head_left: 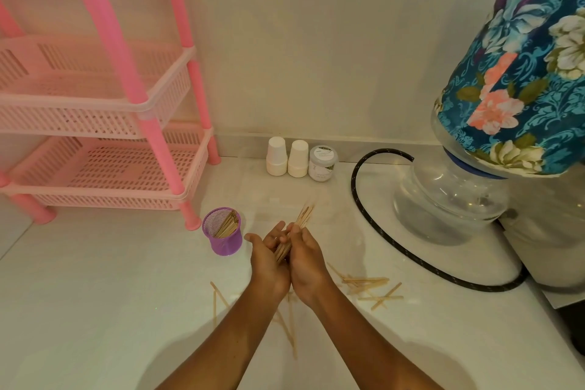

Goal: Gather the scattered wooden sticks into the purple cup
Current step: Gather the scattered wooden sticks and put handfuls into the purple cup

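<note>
A purple mesh cup (224, 234) stands upright on the white floor with several wooden sticks leaning inside it. Just right of the cup, my left hand (268, 258) and my right hand (305, 258) are pressed together around a bundle of wooden sticks (302, 218), whose tips fan out above my fingers. More sticks lie scattered on the floor: a loose pile (372, 288) to the right of my right wrist, and several single sticks (286, 323) below and between my forearms.
A pink plastic shelf rack (101, 123) stands at the left. Two white paper cup stacks (287, 160) and a small jar (323, 163) sit by the wall. A black hose (373, 231) curves around a water bottle (449, 196) with a floral cover at right.
</note>
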A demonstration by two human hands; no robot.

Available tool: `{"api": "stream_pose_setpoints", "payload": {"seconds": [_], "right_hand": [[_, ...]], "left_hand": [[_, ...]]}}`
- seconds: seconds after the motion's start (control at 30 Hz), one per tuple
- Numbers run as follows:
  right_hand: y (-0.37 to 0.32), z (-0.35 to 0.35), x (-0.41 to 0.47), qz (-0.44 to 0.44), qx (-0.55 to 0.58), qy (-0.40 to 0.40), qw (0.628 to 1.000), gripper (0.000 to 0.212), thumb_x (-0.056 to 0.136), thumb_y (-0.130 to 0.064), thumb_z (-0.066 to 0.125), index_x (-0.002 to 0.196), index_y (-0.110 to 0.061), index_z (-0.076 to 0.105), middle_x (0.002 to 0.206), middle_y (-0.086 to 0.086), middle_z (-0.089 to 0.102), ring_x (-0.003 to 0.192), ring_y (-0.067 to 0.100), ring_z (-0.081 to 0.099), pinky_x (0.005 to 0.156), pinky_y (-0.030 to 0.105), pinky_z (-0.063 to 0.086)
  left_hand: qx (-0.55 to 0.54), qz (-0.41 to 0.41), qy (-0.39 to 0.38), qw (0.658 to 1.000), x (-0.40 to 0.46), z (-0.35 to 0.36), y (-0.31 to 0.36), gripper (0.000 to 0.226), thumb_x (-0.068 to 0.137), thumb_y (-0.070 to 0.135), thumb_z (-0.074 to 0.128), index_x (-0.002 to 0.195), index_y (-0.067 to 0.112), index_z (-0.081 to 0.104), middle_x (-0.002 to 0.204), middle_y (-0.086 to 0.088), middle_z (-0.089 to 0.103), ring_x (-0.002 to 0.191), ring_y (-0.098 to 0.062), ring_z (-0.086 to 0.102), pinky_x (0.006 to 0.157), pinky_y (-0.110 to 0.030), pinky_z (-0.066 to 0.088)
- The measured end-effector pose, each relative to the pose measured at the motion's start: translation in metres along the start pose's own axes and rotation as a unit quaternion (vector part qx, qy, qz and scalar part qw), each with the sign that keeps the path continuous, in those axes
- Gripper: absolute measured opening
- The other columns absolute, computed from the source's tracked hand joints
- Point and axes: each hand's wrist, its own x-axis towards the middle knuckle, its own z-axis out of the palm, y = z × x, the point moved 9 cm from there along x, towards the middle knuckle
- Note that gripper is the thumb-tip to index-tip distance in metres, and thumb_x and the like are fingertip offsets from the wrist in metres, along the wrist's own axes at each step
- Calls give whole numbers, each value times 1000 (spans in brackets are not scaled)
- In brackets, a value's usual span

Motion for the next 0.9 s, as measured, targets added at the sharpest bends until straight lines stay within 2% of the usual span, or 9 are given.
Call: {"api": "stream_pose_setpoints", "payload": {"seconds": [0.13,0.27,0.4,0.43,0.5,0.57,0.6,0.7,0.9], "right_hand": [[2,-1,-5,-4,-49,2,999,35,111,-39,44,105,-12,67,95,8,75,102,20,76,97,36,59],[4,-2,-6,2,-65,3,998,37,111,-39,43,103,-12,66,95,11,73,103,19,75,98,36,59],[-5,-3,-3,-16,-65,-16,998,37,112,-37,43,105,-9,68,100,16,74,105,15,74,98,30,53],[-10,-4,-2,-19,-83,-22,996,38,112,-37,43,107,-9,68,103,18,73,104,15,74,95,28,52],[-20,-6,-2,-19,-128,-44,991,39,111,-40,43,104,-12,69,87,12,70,89,17,71,89,27,51],[-28,-6,-3,-6,-136,-88,987,35,111,-38,44,102,-15,69,73,0,57,71,15,58,81,30,49],[-31,-6,-4,8,-129,-112,985,33,111,-37,45,103,-15,68,71,-2,52,66,14,52,76,30,48],[-32,-6,-11,74,-136,-181,971,27,110,-34,51,104,-12,65,71,-2,47,60,13,44,66,27,42],[-25,-11,-26,155,-144,-255,944,29,104,-38,62,100,-11,69,71,-2,40,56,10,30,56,24,32]], "left_hand": [[17,10,8,1000,0,-1,-2,81,104,69,21,131,8,68,125,-15,75,120,-33,69,105,-43,50],[44,23,8,999,1,-1,0,74,105,68,22,132,14,64,117,-10,75,106,-26,71,97,-41,49],[108,30,-24,993,2,6,-2,72,106,63,27,137,10,63,115,-8,78,116,-21,69,107,-35,45],[130,34,-37,990,2,9,0,71,106,63,28,138,9,63,108,-8,78,109,-18,71,105,-34,46],[175,35,-60,982,3,15,7,74,105,66,27,136,10,64,97,-10,72,79,-14,66,92,-32,50],[199,34,-88,975,5,23,20,78,103,70,23,135,11,64,114,-11,75,70,-16,63,76,-34,49],[198,35,-102,974,6,27,27,80,102,71,22,135,11,63,122,-12,75,79,-21,69,76,-37,51],[188,48,-134,972,8,39,52,84,102,72,17,141,10,58,133,-14,71,125,-30,67,108,-48,49],[174,61,-154,971,13,53,91,91,100,75,15,147,8,54,144,-19,63,135,-35,60,118,-51,38]]}}
